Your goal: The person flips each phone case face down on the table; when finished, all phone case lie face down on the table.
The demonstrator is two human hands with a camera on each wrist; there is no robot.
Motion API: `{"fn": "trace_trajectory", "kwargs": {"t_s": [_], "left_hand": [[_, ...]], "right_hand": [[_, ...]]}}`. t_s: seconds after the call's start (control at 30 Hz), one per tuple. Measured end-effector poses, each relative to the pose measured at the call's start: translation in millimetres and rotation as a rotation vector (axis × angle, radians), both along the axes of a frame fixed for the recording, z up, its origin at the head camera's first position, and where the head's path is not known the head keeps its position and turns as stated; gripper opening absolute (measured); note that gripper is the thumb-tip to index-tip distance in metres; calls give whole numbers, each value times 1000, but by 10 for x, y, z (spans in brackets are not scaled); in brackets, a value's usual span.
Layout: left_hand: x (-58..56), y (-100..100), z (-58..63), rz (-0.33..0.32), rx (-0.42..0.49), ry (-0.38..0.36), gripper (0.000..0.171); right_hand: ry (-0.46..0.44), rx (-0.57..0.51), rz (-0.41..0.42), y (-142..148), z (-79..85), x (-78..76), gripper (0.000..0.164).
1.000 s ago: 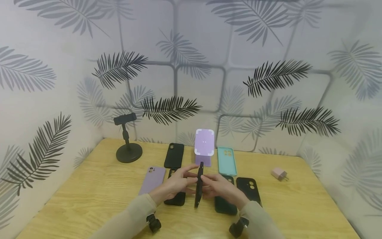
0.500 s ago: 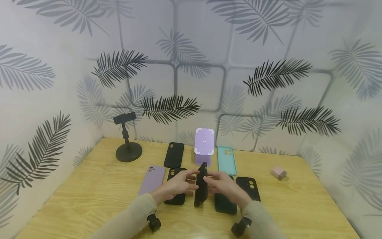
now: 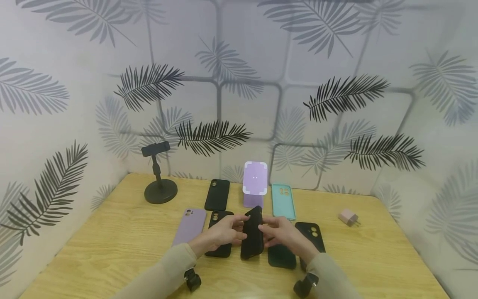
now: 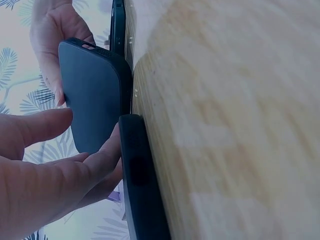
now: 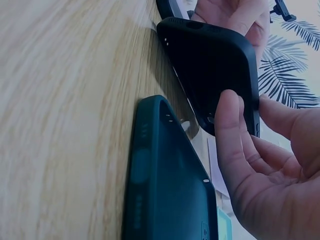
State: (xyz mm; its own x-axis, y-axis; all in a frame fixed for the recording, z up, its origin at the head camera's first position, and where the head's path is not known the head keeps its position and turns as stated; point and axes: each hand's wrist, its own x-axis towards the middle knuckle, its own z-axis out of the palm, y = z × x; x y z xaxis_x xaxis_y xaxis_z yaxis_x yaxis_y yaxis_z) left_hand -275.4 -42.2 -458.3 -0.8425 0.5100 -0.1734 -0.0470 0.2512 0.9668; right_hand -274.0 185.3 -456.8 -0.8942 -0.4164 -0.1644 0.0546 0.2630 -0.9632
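Note:
Both hands hold a black phone case (image 3: 253,234) on its edge at the middle of the table. My left hand (image 3: 223,231) grips its left edge with thumb and fingers. At the opposite edge, my right hand (image 3: 286,237) pinches the rim, one finger reaching inside. The case's smooth back (image 4: 95,90) faces the left wrist camera; its hollow inner side (image 5: 200,70) shows in the right wrist view. Beneath the left hand lies another black phone case (image 3: 221,250), partly covered. A dark green phone case (image 3: 281,257) lies under the right hand, its open side up.
A lilac case (image 3: 189,227) lies left, a black case (image 3: 218,195) behind. To the right are a turquoise case (image 3: 284,202) and a black case (image 3: 313,233). Farther off stand a purple stand (image 3: 255,178) and a black round-based phone holder (image 3: 161,192). A pink charger plug (image 3: 348,216) sits right.
The held black phone case has turned from edge-on to show its broad face. My right hand has shifted slightly right with its edge; my left hand stays nearly in place.

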Motion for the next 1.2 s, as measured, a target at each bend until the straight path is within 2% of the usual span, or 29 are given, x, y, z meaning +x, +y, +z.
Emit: {"fn": "trace_trajectory", "kwargs": {"t_s": [0.13, 0.23, 0.4, 0.5, 0.67, 0.83, 1.0, 1.2], "left_hand": [[-10, -13, -6, 0, -3, 0, 58], [-11, -24, 6, 11, -17, 8, 57], [-7, -34, 28, 17, -51, 23, 53], [-6, -46, 44, 7, -62, 29, 52], [-1, -83, 85, -15, -90, 45, 52], [9, -113, 116, -21, -156, 79, 55], [9, -119, 128, -24, -180, 97, 55], [17, -101, 114, -21, -182, 84, 57]], "right_hand": [[2, 0, -15, 5, -4, 7, 49], [1, 19, -61, 4, -13, 10, 49], [22, 113, -173, -5, -32, 22, 50], [38, 171, -198, -13, -43, 23, 48], [76, 260, -178, -13, -47, 10, 39], [108, 284, -120, 2, -49, -2, 26], [90, 278, -107, 8, -41, -1, 25], [87, 282, -101, 44, -32, 18, 26]]}}
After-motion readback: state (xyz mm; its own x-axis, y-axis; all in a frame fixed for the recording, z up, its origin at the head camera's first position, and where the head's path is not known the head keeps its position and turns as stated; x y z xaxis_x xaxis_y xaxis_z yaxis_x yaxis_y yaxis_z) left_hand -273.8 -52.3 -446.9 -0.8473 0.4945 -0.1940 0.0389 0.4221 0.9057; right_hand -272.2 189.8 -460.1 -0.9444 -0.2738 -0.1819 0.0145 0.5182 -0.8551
